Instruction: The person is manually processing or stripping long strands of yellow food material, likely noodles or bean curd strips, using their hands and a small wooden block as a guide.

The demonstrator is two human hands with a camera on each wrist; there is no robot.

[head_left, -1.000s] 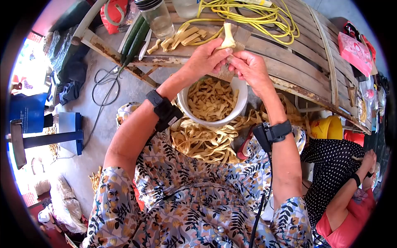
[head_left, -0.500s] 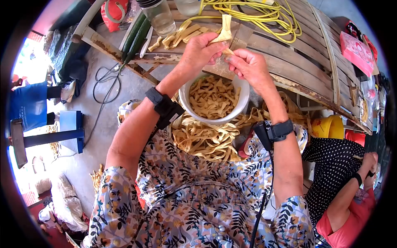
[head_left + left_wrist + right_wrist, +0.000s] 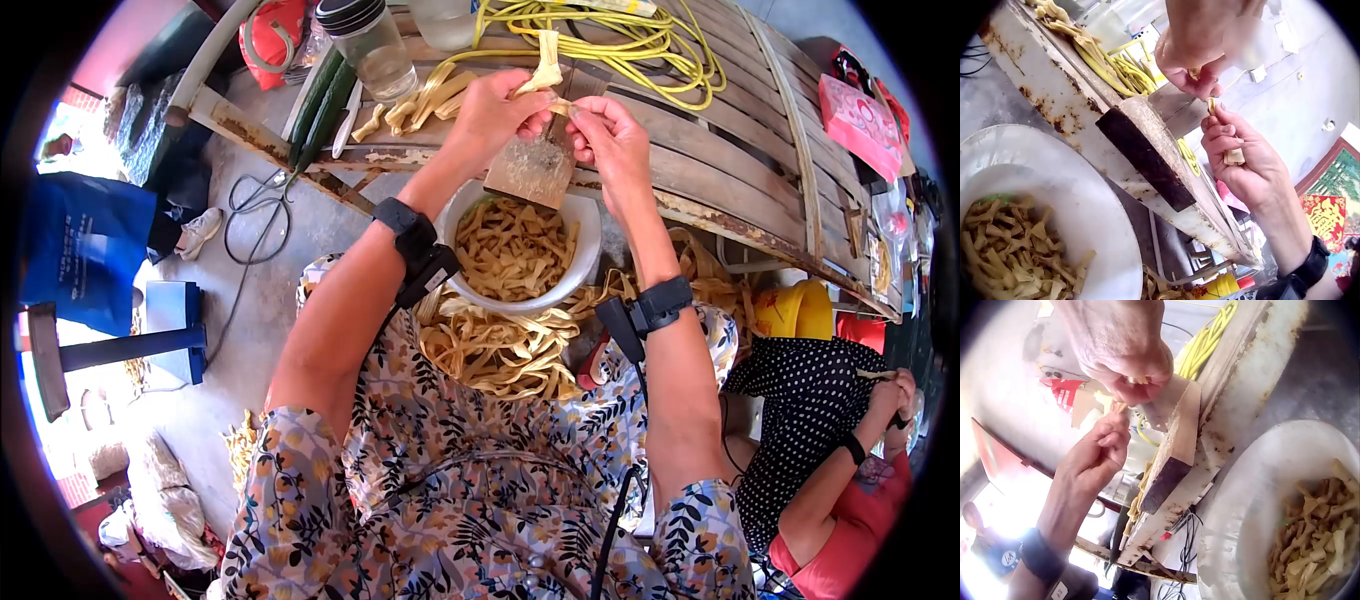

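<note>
Over the edge of a slatted bench, both hands are raised close together at a pale yellow strip. My left hand pinches it, with a flared end standing up above the fingers. The right hand pinches its other end between thumb and fingertip. In the left wrist view, a pale piece also shows inside the curled fingers of the right hand. Below the hands, a small wooden board juts past the bench edge. Under it stands a white tub holding many short yellow pieces.
Long loose strips lie on the lap side of the tub. On the bench are more folded strips, green cucumbers, a lidded jar and a yellow cable coil. Another person sits at the right.
My hands have drawn slightly apart, with a short part of the strip now showing between the fingertips. The right hand has moved up a little. At the far left, a blue bag and a shoe have shifted inward.
</note>
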